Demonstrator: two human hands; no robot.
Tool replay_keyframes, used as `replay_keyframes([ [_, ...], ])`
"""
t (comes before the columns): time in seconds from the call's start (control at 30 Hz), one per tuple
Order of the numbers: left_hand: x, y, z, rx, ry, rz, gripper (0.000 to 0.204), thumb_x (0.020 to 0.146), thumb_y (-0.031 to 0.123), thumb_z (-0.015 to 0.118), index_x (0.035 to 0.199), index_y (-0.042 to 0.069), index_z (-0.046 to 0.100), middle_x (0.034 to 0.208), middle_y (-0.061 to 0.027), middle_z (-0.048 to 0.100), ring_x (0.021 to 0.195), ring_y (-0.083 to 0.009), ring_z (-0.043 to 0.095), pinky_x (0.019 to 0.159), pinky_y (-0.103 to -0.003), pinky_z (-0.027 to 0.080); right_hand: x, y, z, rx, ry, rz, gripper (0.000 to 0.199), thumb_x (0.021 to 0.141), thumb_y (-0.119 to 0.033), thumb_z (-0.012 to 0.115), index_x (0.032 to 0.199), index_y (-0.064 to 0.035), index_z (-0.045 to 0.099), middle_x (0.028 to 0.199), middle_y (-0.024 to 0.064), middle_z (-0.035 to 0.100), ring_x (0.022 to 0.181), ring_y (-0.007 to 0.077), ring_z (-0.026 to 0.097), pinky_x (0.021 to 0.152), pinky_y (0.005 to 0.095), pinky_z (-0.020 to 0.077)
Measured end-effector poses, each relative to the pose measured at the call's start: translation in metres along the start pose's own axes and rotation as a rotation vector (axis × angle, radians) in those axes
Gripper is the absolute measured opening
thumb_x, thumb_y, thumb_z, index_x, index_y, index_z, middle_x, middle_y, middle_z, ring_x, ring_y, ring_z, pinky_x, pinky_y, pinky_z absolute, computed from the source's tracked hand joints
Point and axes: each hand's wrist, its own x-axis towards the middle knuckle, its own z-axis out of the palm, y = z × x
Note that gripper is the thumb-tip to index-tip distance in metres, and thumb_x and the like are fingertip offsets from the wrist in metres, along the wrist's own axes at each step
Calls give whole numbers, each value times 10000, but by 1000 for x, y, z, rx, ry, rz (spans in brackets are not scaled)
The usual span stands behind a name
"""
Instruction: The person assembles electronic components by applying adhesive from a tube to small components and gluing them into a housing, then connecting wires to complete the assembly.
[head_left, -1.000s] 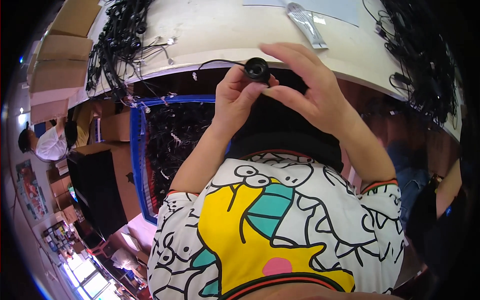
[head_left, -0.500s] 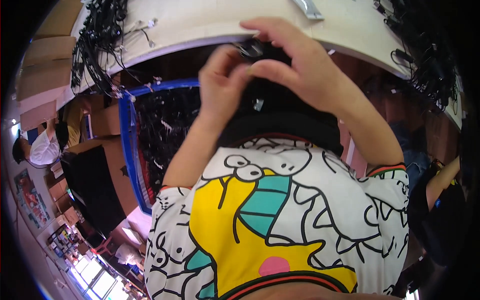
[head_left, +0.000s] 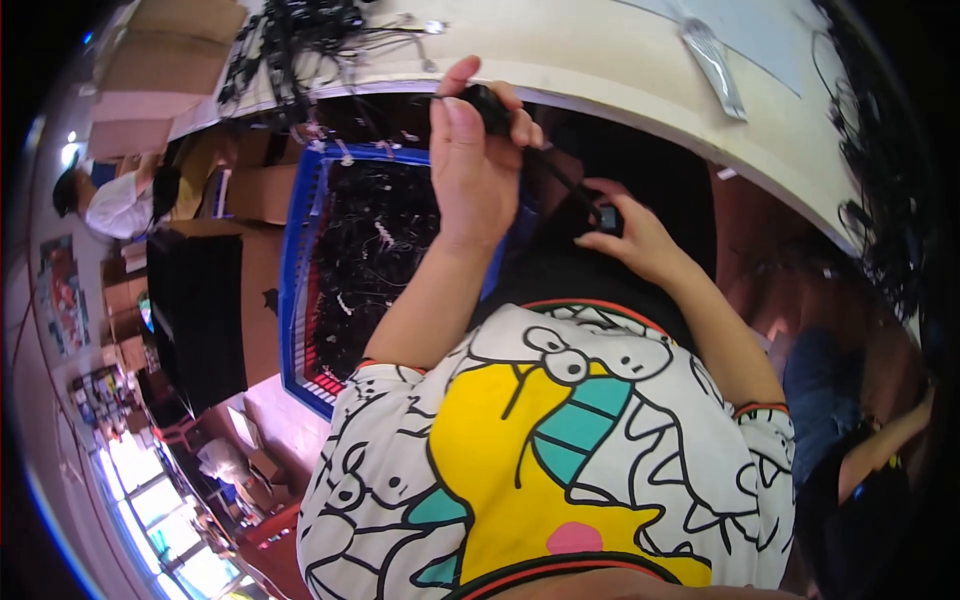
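My left hand (head_left: 475, 165) is raised near the table's edge, its fingers wrapped round a bundled black cable (head_left: 487, 108). A stretch of that cable slants down to my right hand (head_left: 645, 235), lower and further right. There the thumb and fingers pinch the cable's end, where a small dark block with a bluish face (head_left: 608, 218) shows; it looks like a plug, but its kind is not clear. Both hands are above my dark-clothed lap, apart from each other.
A pale table (head_left: 590, 75) curves across the far side, with black cable piles at left (head_left: 300, 45) and right (head_left: 885, 235). A slim silvery packet (head_left: 715, 70) lies on it. Left of me stands a blue crate (head_left: 295, 260) full of black cables. Other people work at left and right.
My hands have drawn apart: the right moved down and toward me, the left turned upward. The cable now stretches between them. My view has shifted, showing more of the table's right part.
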Motion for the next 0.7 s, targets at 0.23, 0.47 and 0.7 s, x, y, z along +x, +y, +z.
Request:
replay_keyframes([
  [0.23, 11, 36, 1, 3, 41, 79, 460, 848, 427, 469, 1184, 127, 376, 851, -47, 465, 650, -135, 400, 606, -278, 350, 3, 30, 8, -130, -223, 92, 228, 822, -159, 557, 998, -18, 591, 730, 80, 568, 683, 124, 532, 673, 247, 431],
  [0.47, 18, 81, -3, 33, 61, 200, 496, 817, 443, 513, 1160, 103, 398, 843, -51, 473, 632, -132, 403, 588, -268, 352, 5, 22, 11, -365, -274, -14, 276, 835, -244, 503, 988, -32, 589, 932, 166, 593, 857, 315, 570, 717, 360, 451],
  [0.7, 23, 73, 0, 64, 32, 146, 538, 791, 429, 563, 1175, 97, 386, 858, -51, 469, 659, -135, 405, 622, -274, 353, -5, 12, -1, -389, -184, -144, 321, 775, -197, 593, 1041, -21, 560, 942, 173, 590, 862, 328, 566, 734, 356, 456],
])
